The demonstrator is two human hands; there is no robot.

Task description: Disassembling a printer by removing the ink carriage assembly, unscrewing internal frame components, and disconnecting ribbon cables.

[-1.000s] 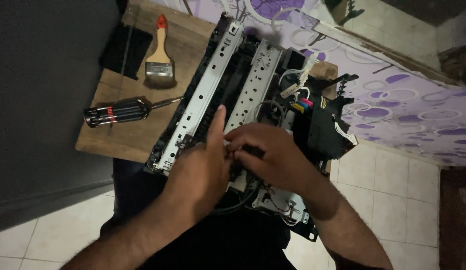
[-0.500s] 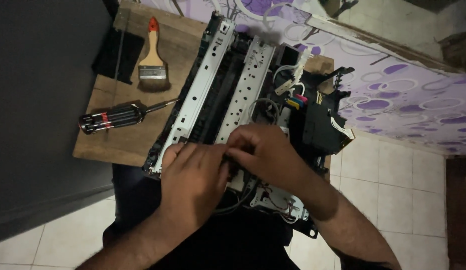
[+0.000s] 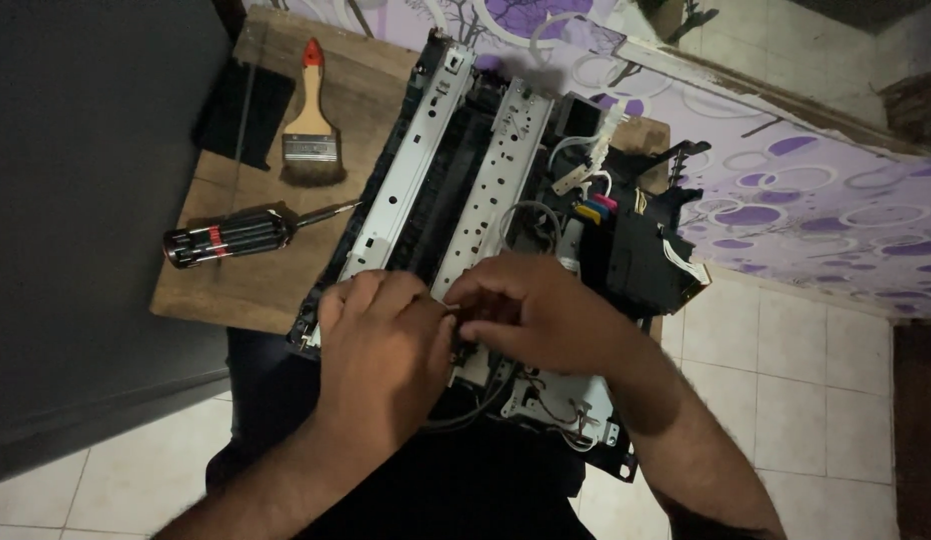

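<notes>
An opened printer mechanism (image 3: pixel 456 190) with two long metal rails lies across a small wooden board (image 3: pixel 236 270). My left hand (image 3: pixel 381 350) rests curled on the near end of the rails, fingers bent over the frame. My right hand (image 3: pixel 536 310) meets it there, thumb and fingers pinched on a small part of the mechanism that the fingers hide. A black ink cartridge carriage (image 3: pixel 641 245) with coloured tabs sits just right of my right hand. Loose cables curl under both hands.
A paintbrush (image 3: pixel 311 125) with a red-tipped wooden handle and a black-and-red screwdriver (image 3: pixel 236 235) lie on the board to the left. A black flat piece (image 3: pixel 241 115) lies beside the brush. Purple patterned cloth (image 3: pixel 786 190) is on the right, tiled floor (image 3: pixel 796 370) below.
My left index finger, which pointed up along the rail, has folded down. Both hands have closed together at the near end of the mechanism. The view shifted slightly.
</notes>
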